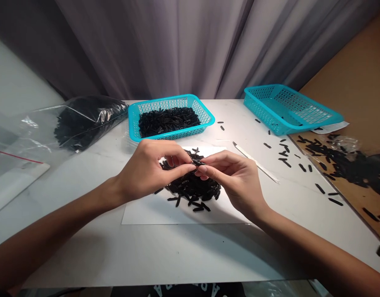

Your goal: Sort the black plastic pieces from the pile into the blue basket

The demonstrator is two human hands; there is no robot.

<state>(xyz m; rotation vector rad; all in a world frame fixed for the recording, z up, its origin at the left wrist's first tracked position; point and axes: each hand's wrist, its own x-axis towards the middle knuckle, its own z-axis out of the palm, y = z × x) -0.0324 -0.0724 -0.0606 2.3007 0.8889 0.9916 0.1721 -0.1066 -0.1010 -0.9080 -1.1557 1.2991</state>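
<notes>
Between the fingertips of my left hand (pixel 153 169) and my right hand (pixel 233 173) is a small black strip-like piece (pixel 198 163). Both hands pinch it, thumbs and index fingers meeting just above a heap of similar black pieces (pixel 193 185). The pieces are flat, short and narrow; what they are made of I cannot tell. Under the heap lies a white sheet (pixel 140 214), with a few pieces loose at the heap's front edge. My fingers hide part of the held piece and the back of the heap.
A blue basket (pixel 132 128) holds many black pieces. At back right stands another blue basket (pixel 314 119). A clear bag (pixel 84 119) of black material lies left. A thin white-handled tool (pixel 256 163) rests right of the sheet, with pieces scattered beyond on the white table (pixel 177 255) and brown surface (pixel 347 198).
</notes>
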